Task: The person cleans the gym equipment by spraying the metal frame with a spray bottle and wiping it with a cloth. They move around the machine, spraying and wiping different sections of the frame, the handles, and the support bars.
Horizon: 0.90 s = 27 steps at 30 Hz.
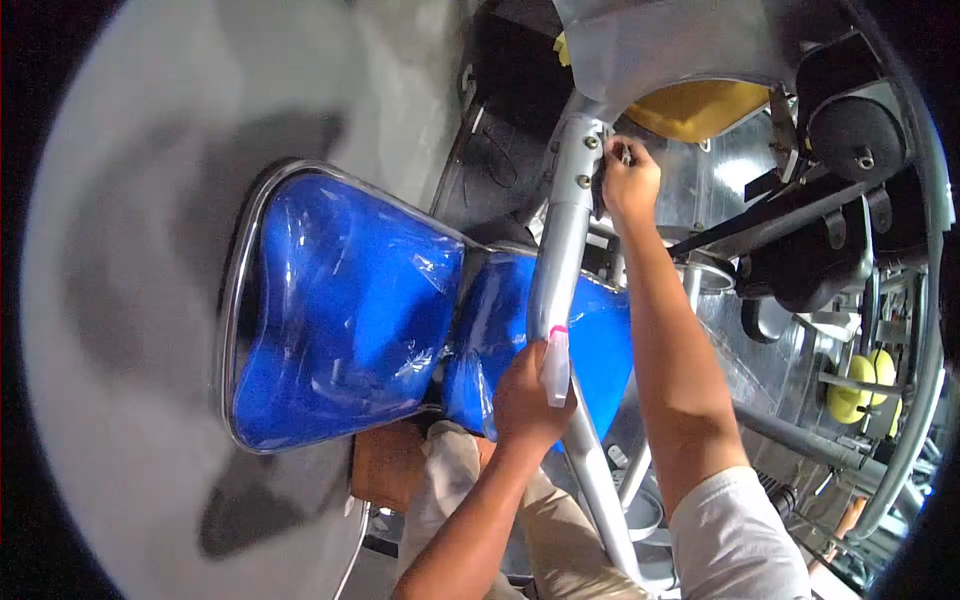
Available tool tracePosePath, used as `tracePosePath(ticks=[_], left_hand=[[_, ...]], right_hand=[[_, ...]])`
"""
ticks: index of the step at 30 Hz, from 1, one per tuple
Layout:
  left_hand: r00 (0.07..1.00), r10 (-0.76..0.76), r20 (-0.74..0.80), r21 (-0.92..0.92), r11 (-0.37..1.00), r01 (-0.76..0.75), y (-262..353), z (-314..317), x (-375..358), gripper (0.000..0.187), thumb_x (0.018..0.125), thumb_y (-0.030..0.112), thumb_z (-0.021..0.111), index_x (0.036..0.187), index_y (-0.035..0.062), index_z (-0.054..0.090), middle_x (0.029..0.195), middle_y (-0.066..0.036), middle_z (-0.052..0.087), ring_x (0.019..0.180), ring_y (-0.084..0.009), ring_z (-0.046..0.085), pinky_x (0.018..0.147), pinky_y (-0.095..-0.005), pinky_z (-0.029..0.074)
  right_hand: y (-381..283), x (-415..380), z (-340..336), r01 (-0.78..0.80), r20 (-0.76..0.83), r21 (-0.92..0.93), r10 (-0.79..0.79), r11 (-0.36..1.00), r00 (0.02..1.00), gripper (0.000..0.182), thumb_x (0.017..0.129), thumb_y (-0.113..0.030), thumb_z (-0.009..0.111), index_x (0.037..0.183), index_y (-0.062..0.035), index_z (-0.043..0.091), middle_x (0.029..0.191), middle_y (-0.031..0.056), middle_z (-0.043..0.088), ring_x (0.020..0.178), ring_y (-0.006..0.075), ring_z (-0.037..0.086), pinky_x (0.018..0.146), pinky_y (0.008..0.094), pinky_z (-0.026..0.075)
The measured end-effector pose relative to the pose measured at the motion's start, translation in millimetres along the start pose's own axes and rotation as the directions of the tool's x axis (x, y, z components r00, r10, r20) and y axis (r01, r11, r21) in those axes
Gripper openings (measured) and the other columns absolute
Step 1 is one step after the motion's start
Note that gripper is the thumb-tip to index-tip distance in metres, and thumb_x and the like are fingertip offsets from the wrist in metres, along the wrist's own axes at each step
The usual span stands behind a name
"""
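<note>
My left hand [535, 398] is wrapped round a bent silver metal tube [556, 262], below its bend. A whitish translucent piece with a pink band [556, 368] lies along the tube at this hand. Higher up, my right hand [630, 180] is closed beside the tube's sleeve joint [577, 160], which carries several bolts. Something small and dark shows between its fingers, but its kind cannot be made out. Behind the tube stands a chair with a blue backrest [350, 310] and a blue seat [590, 335], both under clear plastic wrap.
A grey panel [670, 45] and a yellow rounded part [695, 108] sit above the joint. To the right are a black round pad [855, 138], dark padded parts, metal tubes and yellow rollers [850, 390]. Grey floor [140, 300] spreads on the left.
</note>
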<state>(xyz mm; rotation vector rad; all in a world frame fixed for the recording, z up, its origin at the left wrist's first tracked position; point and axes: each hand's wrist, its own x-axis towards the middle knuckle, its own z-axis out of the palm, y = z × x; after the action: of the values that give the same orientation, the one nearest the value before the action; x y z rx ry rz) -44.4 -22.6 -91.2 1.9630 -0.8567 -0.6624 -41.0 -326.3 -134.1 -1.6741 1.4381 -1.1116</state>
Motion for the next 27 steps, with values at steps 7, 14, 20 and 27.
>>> tracePosePath(ticks=[7,14,20,27], left_hand=[[0.997,-0.036,0.064,0.060,0.998,0.032,5.4,2.0,3.3,0.037,0.072,0.013,0.074,0.106,0.0082,0.060,0.095,-0.018,0.069,0.089,-0.0431,0.067,0.078,-0.0520,0.053],[0.992,-0.117,-0.041,0.083,0.989,0.120,10.2,12.0,0.1,0.025,0.083,0.019,0.071,0.102,0.0069,0.061,0.087,-0.019,0.069,0.083,-0.0442,0.068,0.074,-0.0519,0.053],[0.999,-0.044,-0.031,0.051,0.998,0.046,17.0,2.6,1.1,0.022,0.086,0.014,0.076,0.095,0.0062,0.058,0.075,-0.012,0.062,0.064,-0.0241,0.061,0.064,-0.0372,0.051],[0.997,-0.057,-0.058,0.037,0.998,0.060,10.9,11.4,1.2,0.024,0.084,0.011,0.079,0.091,0.0066,0.057,0.073,-0.004,0.056,0.066,-0.0161,0.055,0.066,-0.0331,0.049]], right_hand=[[15.0,-110.6,-70.3,0.179,0.337,0.123,-0.211,0.976,0.918,0.006,0.089,0.001,0.072,0.094,-0.0008,0.069,0.096,0.0122,0.071,0.091,0.0190,0.067,0.085,0.0342,0.052],[2.2,-30.3,-48.4,-0.067,0.008,0.232,0.067,0.970,0.998,0.013,0.095,-0.012,0.071,0.102,-0.0016,0.072,0.089,0.0076,0.073,0.086,0.0150,0.065,0.081,0.0307,0.052],[6.3,2.0,1.6,-0.084,0.033,0.190,0.079,0.978,0.996,0.017,0.089,-0.016,0.074,0.100,-0.0031,0.075,0.102,0.0182,0.074,0.097,0.0303,0.072,0.086,0.0354,0.053],[19.3,-89.9,-61.3,-0.032,0.346,0.173,-0.030,0.984,0.938,0.011,0.088,-0.004,0.073,0.100,-0.0044,0.072,0.103,0.0153,0.074,0.102,0.0252,0.071,0.093,0.0340,0.052]])
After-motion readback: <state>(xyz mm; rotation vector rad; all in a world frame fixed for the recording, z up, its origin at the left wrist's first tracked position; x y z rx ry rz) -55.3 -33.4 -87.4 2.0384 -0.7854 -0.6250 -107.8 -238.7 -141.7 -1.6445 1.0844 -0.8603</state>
